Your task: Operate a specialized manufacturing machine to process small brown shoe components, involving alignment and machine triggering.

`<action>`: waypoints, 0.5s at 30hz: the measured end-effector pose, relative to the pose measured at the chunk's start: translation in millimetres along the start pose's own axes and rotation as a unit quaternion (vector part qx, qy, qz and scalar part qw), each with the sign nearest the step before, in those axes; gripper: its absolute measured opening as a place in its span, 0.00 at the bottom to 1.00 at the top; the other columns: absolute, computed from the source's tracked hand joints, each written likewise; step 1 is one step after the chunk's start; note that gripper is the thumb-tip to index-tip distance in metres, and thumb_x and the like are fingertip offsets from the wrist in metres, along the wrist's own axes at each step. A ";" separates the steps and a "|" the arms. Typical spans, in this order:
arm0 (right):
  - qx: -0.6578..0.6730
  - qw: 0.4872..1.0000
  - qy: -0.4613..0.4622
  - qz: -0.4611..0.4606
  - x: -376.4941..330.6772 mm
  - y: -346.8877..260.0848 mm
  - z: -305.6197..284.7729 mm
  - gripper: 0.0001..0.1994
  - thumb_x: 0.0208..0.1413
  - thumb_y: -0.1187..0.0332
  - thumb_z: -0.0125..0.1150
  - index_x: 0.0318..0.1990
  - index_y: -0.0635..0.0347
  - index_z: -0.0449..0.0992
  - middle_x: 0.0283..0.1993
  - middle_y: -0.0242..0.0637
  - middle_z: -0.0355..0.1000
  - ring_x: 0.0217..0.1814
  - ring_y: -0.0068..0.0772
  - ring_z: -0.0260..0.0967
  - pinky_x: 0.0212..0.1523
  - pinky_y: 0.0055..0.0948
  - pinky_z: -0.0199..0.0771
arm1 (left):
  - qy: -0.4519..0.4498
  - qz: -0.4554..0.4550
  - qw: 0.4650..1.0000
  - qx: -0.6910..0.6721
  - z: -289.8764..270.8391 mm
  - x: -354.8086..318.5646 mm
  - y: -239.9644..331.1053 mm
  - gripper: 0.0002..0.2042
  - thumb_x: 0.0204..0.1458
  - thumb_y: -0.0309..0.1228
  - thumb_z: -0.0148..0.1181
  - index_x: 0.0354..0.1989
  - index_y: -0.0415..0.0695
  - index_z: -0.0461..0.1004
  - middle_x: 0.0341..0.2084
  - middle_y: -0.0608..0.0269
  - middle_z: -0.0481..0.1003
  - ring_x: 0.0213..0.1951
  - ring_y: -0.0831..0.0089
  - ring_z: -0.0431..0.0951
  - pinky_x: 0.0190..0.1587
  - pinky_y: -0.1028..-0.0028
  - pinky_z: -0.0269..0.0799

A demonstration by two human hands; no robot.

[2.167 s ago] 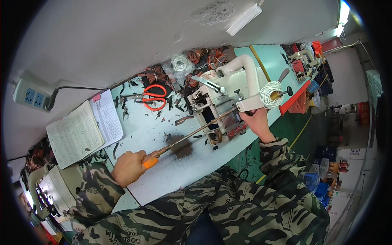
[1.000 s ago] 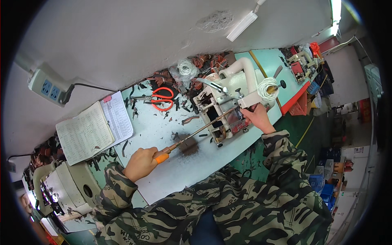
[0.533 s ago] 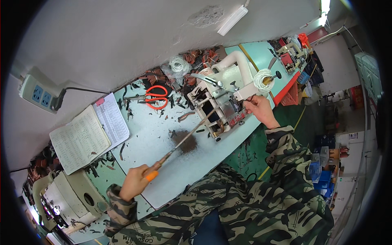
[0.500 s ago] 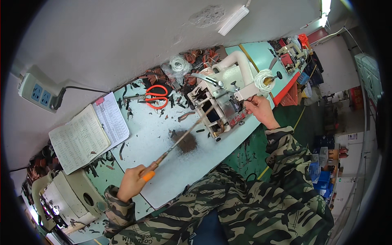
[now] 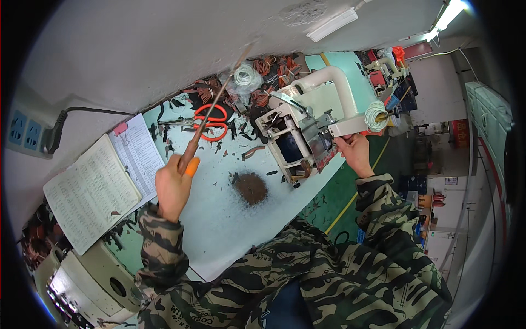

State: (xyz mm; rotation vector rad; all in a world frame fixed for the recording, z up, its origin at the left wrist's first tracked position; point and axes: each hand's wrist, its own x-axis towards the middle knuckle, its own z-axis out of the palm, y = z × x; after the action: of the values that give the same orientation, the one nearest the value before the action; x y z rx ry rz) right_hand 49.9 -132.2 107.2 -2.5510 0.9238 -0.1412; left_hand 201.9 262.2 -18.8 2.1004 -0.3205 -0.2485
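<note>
Your left hand is closed around the orange-tipped wooden handle of a long thin metal rod tool, which slants up and away from your knuckles, above the orange-handled scissors lying just beyond them. Your right hand is curled under the end of the white metal winding machine, gripping it just below the spool of pale thread. A small heap of brown dust lies between your hands on the pale blue tabletop.
</note>
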 end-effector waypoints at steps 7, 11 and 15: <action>0.084 0.996 0.002 0.022 6.9 -7.5 4.2 0.11 0.51 0.67 0.65 0.27 0.69 0.74 0.17 0.33 0.70 0.16 0.18 0.67 0.17 0.20 0.65 | -0.005 0.069 0.993 0.099 8.8 70.5 8.5 0.16 0.47 0.42 0.65 0.29 0.40 0.73 0.20 0.48 0.75 0.24 0.49 0.76 0.26 0.57 0.68; 0.077 0.996 0.011 0.042 4.5 -4.0 -1.2 0.12 0.50 0.67 0.65 0.26 0.70 0.75 0.16 0.34 0.71 0.16 0.19 0.67 0.17 0.22 0.65 | -0.019 0.089 0.985 0.143 11.3 106.6 27.6 0.16 0.47 0.42 0.64 0.30 0.40 0.74 0.24 0.47 0.76 0.29 0.49 0.77 0.30 0.56 0.70; 0.008 1.000 0.019 -0.012 1.8 3.5 6.2 0.13 0.50 0.66 0.64 0.23 0.70 0.74 0.16 0.35 0.70 0.16 0.21 0.67 0.17 0.24 0.66 | -0.033 0.070 0.983 0.166 25.3 148.8 16.3 0.18 0.45 0.44 0.66 0.33 0.39 0.75 0.27 0.47 0.77 0.34 0.50 0.78 0.35 0.57 0.72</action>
State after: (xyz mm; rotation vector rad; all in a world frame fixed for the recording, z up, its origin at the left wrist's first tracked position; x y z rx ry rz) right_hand 50.7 -133.5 100.1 -2.5530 0.9037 -0.2050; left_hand 332.7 185.5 -25.2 2.3876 -0.5800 -0.1924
